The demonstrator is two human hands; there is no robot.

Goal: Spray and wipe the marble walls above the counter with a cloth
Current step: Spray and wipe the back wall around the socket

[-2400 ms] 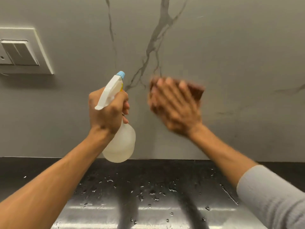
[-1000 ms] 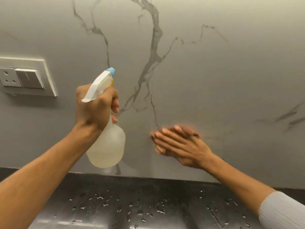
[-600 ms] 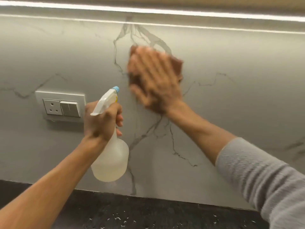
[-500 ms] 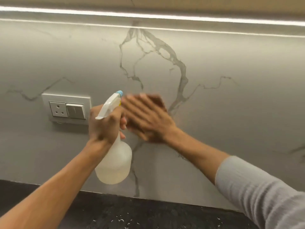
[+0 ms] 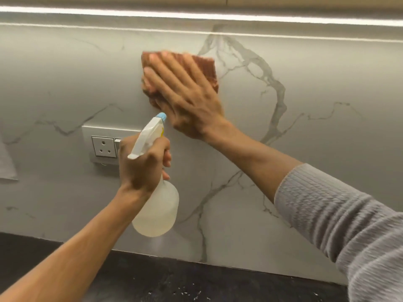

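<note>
Up on the wall (image 5: 316,182), the right hand (image 5: 185,94) lies flat with its fingers (image 5: 161,82) spread wide, pressing a reddish-brown cloth (image 5: 207,68) against the grey marble. Most of the cloth is hidden under the palm; its edges show above the fingertips and off to the thumb side. A grey ribbed sleeve (image 5: 340,219) covers that forearm from partway down.

Below and slightly to the left of that hand, the left hand (image 5: 141,166) is wrapped around the neck of a spray bottle (image 5: 157,212), fingers curled over the trigger. The white sprayer head with its blue nozzle tip (image 5: 161,115) points up toward the heel of the right hand and sits just beside it. The bottle's pale, translucent body hangs beneath the left hand, clear of the wall.

Just left of the left hand's knuckles, a socket plate (image 5: 104,147) is set in the wall, partly hidden behind the hand. Beneath both arms runs the dark tabletop (image 5: 152,277), speckled with small pale flecks. Above the right hand, a bright light strip (image 5: 87,12) runs along the top of the wall.
</note>
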